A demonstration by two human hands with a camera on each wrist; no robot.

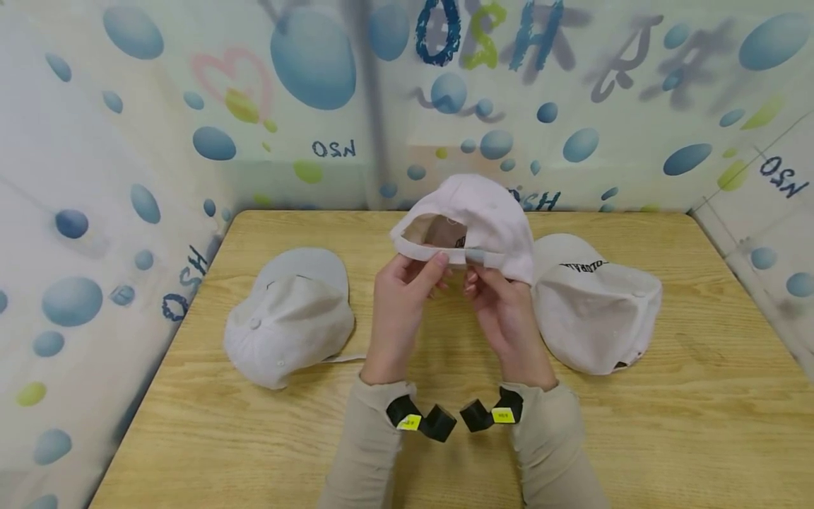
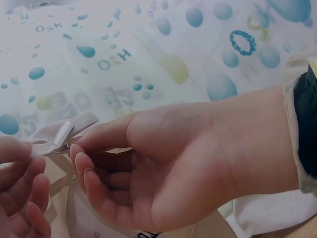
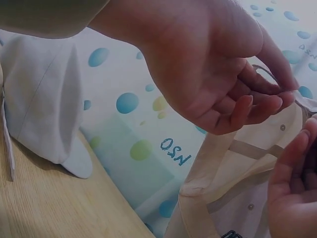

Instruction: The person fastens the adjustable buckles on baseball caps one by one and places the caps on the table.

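Note:
Above the far part of the table, both hands hold a white baseball cap [image 1: 490, 212] with its back opening facing me. My left hand [image 1: 400, 297] pinches the rear strap [image 1: 426, 252] between thumb and fingers. Close beside it, my right hand [image 1: 505, 311] pinches the same strap near a metal buckle [image 1: 475, 257]. The buckle [image 2: 63, 135] also shows between the two hands in the left wrist view. In the right wrist view the cap's inside [image 3: 262, 136] is visible, with its seams and a bit of dark lettering.
On the left of the wooden table [image 1: 191, 438] lies a light grey cap [image 1: 289, 318], its loose strap [image 1: 346, 358] sticking out to the right. A white cap with dark lettering [image 1: 598, 311] lies on the right. Patterned sheets [image 1: 305, 177] stand behind and at the sides.

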